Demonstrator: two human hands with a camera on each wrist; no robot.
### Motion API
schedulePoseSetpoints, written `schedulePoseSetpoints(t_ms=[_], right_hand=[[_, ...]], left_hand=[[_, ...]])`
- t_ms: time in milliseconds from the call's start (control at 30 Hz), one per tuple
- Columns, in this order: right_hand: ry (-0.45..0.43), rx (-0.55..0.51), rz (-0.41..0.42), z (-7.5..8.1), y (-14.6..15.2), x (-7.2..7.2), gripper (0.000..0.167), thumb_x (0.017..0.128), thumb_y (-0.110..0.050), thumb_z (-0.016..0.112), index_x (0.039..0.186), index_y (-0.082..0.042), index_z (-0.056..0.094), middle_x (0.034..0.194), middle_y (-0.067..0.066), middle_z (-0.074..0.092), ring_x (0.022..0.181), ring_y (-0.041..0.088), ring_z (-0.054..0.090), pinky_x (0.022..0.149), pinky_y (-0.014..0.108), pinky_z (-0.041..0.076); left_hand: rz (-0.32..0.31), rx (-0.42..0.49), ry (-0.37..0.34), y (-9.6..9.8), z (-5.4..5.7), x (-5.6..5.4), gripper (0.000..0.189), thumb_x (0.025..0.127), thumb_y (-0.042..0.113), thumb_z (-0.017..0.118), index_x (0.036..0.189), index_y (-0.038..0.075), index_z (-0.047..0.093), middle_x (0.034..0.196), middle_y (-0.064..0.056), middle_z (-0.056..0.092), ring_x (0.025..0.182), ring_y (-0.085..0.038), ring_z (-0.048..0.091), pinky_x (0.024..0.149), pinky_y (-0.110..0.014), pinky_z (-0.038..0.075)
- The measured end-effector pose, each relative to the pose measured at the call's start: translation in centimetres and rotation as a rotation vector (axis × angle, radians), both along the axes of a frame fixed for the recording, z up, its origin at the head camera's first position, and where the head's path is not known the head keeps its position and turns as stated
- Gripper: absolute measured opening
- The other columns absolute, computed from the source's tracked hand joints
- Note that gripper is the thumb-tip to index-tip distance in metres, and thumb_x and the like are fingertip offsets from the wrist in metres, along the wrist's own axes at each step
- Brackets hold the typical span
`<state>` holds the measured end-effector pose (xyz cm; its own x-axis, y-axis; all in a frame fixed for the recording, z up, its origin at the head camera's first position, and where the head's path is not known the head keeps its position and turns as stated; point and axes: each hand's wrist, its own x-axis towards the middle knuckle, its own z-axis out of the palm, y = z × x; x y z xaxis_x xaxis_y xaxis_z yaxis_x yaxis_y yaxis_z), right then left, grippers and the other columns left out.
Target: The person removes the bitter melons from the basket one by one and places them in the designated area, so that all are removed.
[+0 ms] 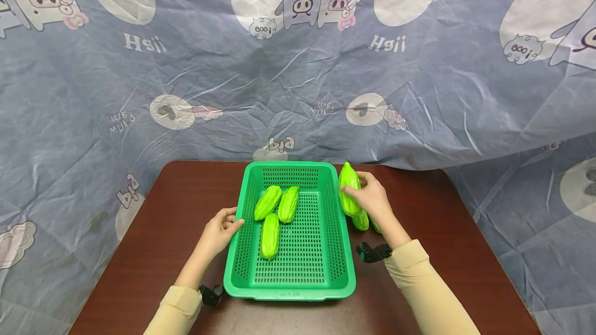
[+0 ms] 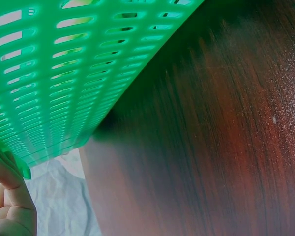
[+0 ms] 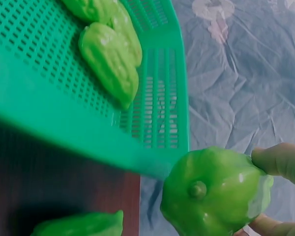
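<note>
A green plastic basket (image 1: 291,294) with slotted walls stands on the table. My left hand (image 1: 221,230) grips its left rim, thumb over the edge; in the left wrist view a finger (image 2: 7,172) curls at the rim. Three light-green ridged bitter melons (image 1: 269,235) lie in the basket's left half. My right hand (image 1: 374,199) holds another bitter melon (image 1: 348,190) between thumb and fingers, upright just outside the right rim. In the right wrist view the held melon's stem end faces the camera. Below it, loose bitter melons (image 1: 360,221) lie on the table, partly hidden by the hand.
The dark red-brown table (image 1: 195,190) extends on both sides of the basket. A blue-grey cloth (image 1: 298,76) with cartoon prints hangs behind and beside it. Each wrist wears a black camera mount (image 1: 374,252).
</note>
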<state>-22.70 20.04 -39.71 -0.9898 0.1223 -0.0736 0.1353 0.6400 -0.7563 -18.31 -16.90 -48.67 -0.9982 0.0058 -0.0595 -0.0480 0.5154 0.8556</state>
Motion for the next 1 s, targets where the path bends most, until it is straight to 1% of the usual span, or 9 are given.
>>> schedulePoseSetpoints(t_ms=[267, 533, 633, 800, 1000], right_hand=[[-0.007, 0.006, -0.049, -0.3, 2.0, 0.1, 0.071, 0.091, -0.034, 0.068, 0.148, -0.003, 0.040, 0.140, 0.024, 0.049, 0.126, 0.039, 0.048, 0.101, 0.052, 0.042], [0.003, 0.032, -0.091, -0.7, 3.5, -0.1, 0.069, 0.092, -0.032, 0.067, 0.148, -0.002, 0.040, 0.139, 0.025, 0.048, 0.125, 0.040, 0.048, 0.101, 0.053, 0.041], [0.012, 0.041, -0.111, -1.1, 4.1, -0.2, 0.068, 0.092, -0.031, 0.067, 0.148, -0.002, 0.040, 0.140, 0.025, 0.048, 0.125, 0.040, 0.047, 0.101, 0.054, 0.041], [0.028, 0.057, -0.137, -1.8, 5.5, -0.3, 0.069, 0.093, -0.029, 0.067, 0.149, 0.000, 0.039, 0.143, 0.026, 0.045, 0.129, 0.042, 0.044, 0.105, 0.055, 0.038], [0.036, 0.064, -0.182, -2.9, 6.9, -0.3, 0.069, 0.092, -0.028, 0.067, 0.148, 0.001, 0.039, 0.140, 0.028, 0.047, 0.129, 0.044, 0.044, 0.105, 0.056, 0.038]], left_hand=[[0.003, -0.001, -0.003, 0.1, 0.1, 0.0, 0.049, 0.097, 0.020, 0.064, 0.140, -0.001, 0.050, 0.112, -0.015, 0.064, 0.083, -0.011, 0.058, 0.068, -0.023, 0.048], [0.000, -0.004, -0.005, 0.0, 0.1, 0.1, 0.050, 0.097, 0.021, 0.064, 0.140, -0.002, 0.049, 0.112, -0.016, 0.064, 0.084, -0.012, 0.059, 0.069, -0.024, 0.048], [-0.001, -0.002, -0.006, 0.0, 0.0, 0.1, 0.050, 0.097, 0.020, 0.064, 0.140, -0.002, 0.049, 0.112, -0.016, 0.064, 0.083, -0.012, 0.058, 0.068, -0.023, 0.048], [-0.002, -0.002, -0.002, 0.0, 0.0, 0.1, 0.050, 0.097, 0.020, 0.064, 0.140, -0.002, 0.049, 0.113, -0.016, 0.063, 0.085, -0.012, 0.059, 0.069, -0.023, 0.048], [-0.005, -0.001, -0.007, 0.0, 0.0, 0.0, 0.051, 0.098, 0.021, 0.064, 0.140, -0.002, 0.049, 0.114, -0.016, 0.063, 0.088, -0.014, 0.060, 0.069, -0.024, 0.049]])
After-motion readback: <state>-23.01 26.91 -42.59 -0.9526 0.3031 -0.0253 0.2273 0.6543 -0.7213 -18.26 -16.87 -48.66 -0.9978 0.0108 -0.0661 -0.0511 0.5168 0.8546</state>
